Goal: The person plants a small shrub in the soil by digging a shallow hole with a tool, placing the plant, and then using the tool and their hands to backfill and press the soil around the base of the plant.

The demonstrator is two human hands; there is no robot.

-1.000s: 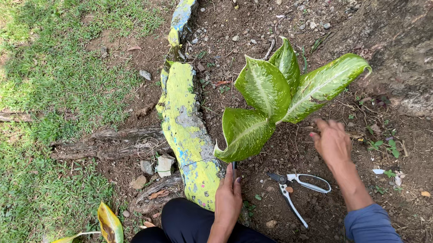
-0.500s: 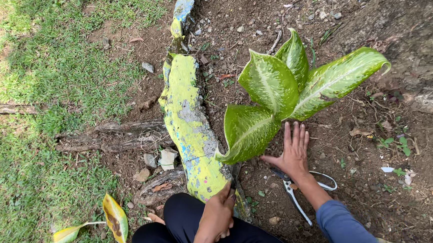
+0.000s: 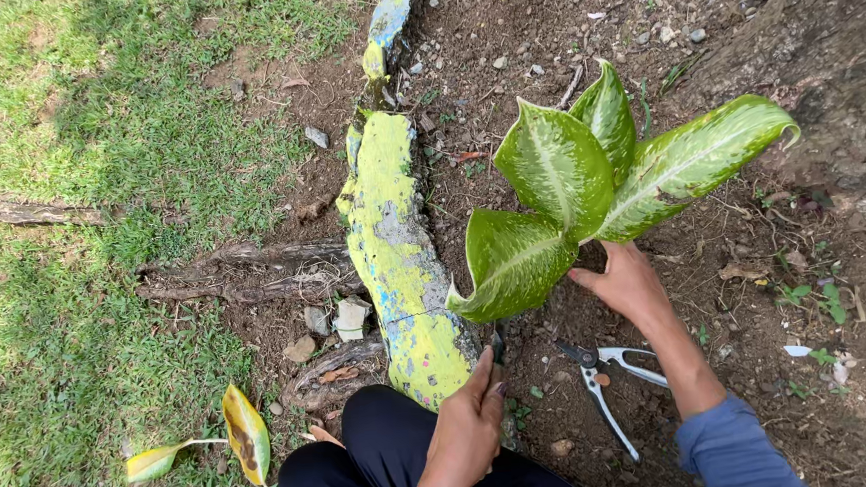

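Note:
A small plant with broad green leaves speckled white grows from bare soil. My right hand reaches under its leaves at the base of the stem, fingers curled; whether it grips the stem is hidden by a leaf. My left hand rests on the near end of a yellow-green painted stone border, beside my dark-trousered knee. A pair of garden shears with pale handles lies on the soil just below my right wrist, touched by neither hand.
Grass covers the left side, crossed by tree roots. A tree trunk rises at the top right. A cut yellowed leaf lies on the grass near my knee. Small stones sit beside the border.
My right hand has moved left from the soil beside the shears to the base of the plant. My left hand stays on the painted border.

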